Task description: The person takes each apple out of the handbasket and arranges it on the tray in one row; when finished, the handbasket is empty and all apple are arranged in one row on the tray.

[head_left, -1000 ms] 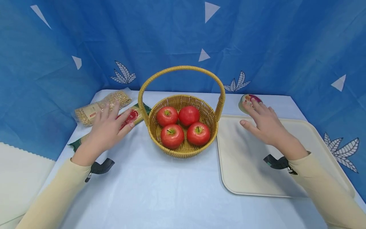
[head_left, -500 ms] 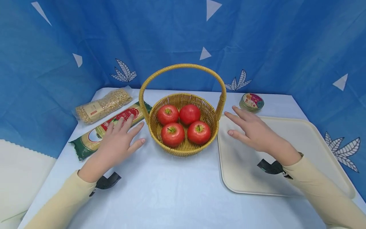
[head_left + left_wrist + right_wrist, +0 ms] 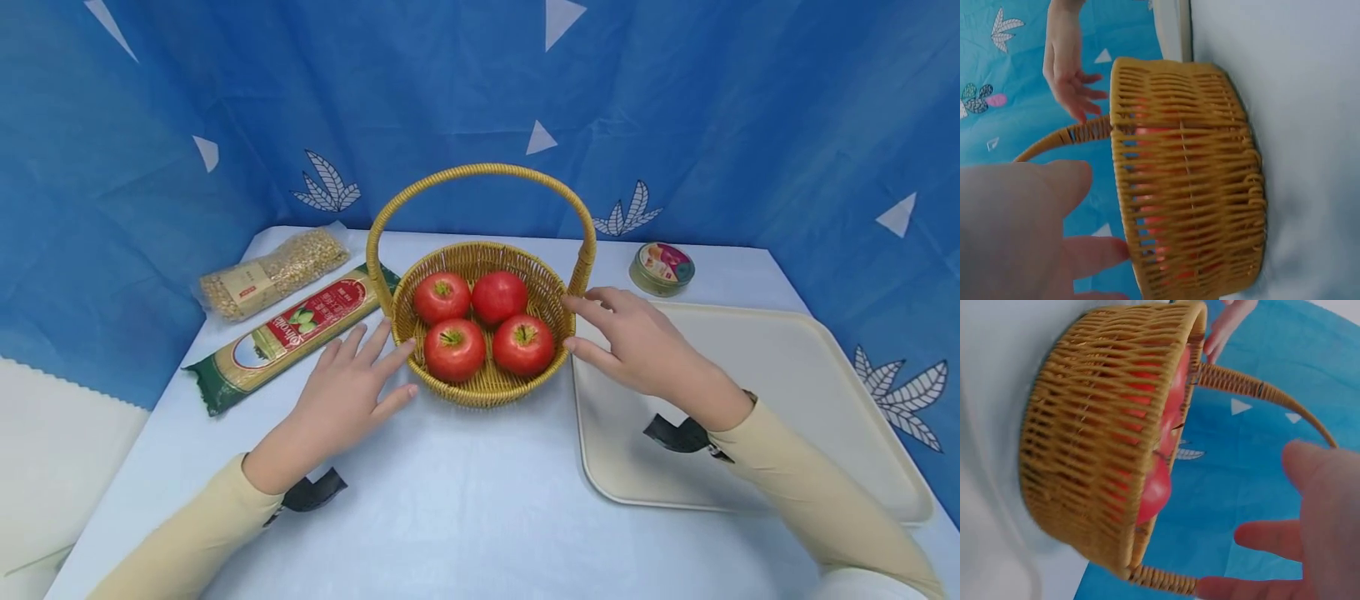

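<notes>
A wicker basket [image 3: 483, 397] with a tall arched handle [image 3: 480, 170] stands mid-table and holds several red apples [image 3: 454, 350]. My left hand [image 3: 336, 410] is at its left side, fingers spread and fingertips right at the rim. On the opposite side my right hand [image 3: 643, 347] has its fingers extended towards the handle's right base, overlapping the rim in the head view. Neither hand grips anything. The left wrist view shows the basket's woven wall [image 3: 1191, 181] close to the left fingers [image 3: 1097, 255]; the right wrist view shows a right fingertip by the handle's foot [image 3: 1163, 579].
Left of the basket lie a green-ended pack of noodles [image 3: 288, 335] and a clear bag of pale kernels [image 3: 273, 271]. A beige tray [image 3: 697, 467] lies at the right, with a small round tin [image 3: 662, 269] behind it. A blue curtain [image 3: 450, 83] hangs behind.
Both hands have moved inward to the basket, the left one rightwards and the right one leftwards. The noodle pack and the tin have come out from behind them.
</notes>
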Demonstrator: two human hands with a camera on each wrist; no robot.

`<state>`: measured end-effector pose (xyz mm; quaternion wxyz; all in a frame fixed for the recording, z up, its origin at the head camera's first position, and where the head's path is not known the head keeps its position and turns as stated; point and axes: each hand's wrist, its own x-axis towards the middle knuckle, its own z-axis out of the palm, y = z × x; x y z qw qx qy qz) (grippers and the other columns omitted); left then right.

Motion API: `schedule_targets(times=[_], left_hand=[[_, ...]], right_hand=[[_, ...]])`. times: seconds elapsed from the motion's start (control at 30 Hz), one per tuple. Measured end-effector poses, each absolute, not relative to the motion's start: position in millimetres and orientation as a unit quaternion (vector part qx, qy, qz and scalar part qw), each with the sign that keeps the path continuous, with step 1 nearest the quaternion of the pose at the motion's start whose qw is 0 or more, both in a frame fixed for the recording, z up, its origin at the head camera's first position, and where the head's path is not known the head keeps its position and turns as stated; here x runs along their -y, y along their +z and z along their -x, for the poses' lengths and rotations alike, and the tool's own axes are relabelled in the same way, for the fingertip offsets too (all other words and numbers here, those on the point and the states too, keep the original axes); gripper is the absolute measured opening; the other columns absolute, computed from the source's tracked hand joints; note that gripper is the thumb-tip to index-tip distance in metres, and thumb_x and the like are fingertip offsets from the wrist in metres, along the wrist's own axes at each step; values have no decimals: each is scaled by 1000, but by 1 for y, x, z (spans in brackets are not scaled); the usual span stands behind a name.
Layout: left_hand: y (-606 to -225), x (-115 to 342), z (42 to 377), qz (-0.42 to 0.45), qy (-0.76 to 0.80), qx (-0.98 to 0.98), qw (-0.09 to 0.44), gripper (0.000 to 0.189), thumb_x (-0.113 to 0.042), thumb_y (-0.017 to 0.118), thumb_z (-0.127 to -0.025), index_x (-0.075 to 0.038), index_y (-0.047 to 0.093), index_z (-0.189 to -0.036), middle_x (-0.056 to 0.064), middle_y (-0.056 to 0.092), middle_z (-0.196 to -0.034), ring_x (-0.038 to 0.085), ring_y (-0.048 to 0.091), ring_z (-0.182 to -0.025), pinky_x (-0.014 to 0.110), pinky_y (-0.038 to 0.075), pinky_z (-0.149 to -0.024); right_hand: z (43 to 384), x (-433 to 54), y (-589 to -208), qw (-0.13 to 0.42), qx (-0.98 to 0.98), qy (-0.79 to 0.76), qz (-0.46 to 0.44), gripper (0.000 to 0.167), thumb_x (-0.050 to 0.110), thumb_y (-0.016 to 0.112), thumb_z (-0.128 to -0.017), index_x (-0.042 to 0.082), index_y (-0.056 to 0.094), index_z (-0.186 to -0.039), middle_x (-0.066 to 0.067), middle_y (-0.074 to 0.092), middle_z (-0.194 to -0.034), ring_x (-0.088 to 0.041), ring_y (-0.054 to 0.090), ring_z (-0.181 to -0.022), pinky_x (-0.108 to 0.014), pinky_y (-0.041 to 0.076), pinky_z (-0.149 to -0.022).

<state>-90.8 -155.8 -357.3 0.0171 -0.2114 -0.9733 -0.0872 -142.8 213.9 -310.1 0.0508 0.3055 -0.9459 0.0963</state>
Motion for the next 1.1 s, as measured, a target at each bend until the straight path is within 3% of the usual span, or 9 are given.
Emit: schedule_targets(times=[0.13, 0.37, 0.8, 1.1], left_hand=[[-360, 148, 90, 220, -91, 971, 25, 63, -52, 63, -97, -16, 53, -149, 21, 39, -162, 54, 40, -143, 72, 35, -111], [-369, 139, 93, 221, -121, 967, 47, 58, -50, 63, -97, -13, 60, -142, 22, 46, -156, 52, 48, -136, 71, 36, -111], [-382, 124, 102, 183, -178, 963, 85, 47, -47, 60, -100, -3, 70, -113, 25, 55, -143, 46, 56, -129, 68, 41, -106], [-400, 127, 103, 181, -277, 938, 100, 28, -36, 63, -99, -8, 66, -100, 24, 49, -149, 45, 48, -138, 66, 38, -111]], right_hand=[[144, -201, -311, 67, 938, 110, -322, 55, 42, 69, -96, 10, 61, -140, -19, 66, -129, -37, 63, -119, -55, 55, -98], [152, -181, -319, 12, 930, 138, -342, 55, 42, 69, -96, 11, 61, -140, -17, 60, -138, -35, 60, -124, -51, 57, -97], [170, -166, -346, -13, 922, 143, -359, 55, 33, 79, -90, 6, 63, -135, -21, 63, -133, -35, 64, -120, -49, 58, -97], [177, -160, -349, -34, 911, 195, -361, 47, 24, 84, -85, 13, 68, -128, -16, 63, -132, -32, 63, -119, -46, 59, -93]])
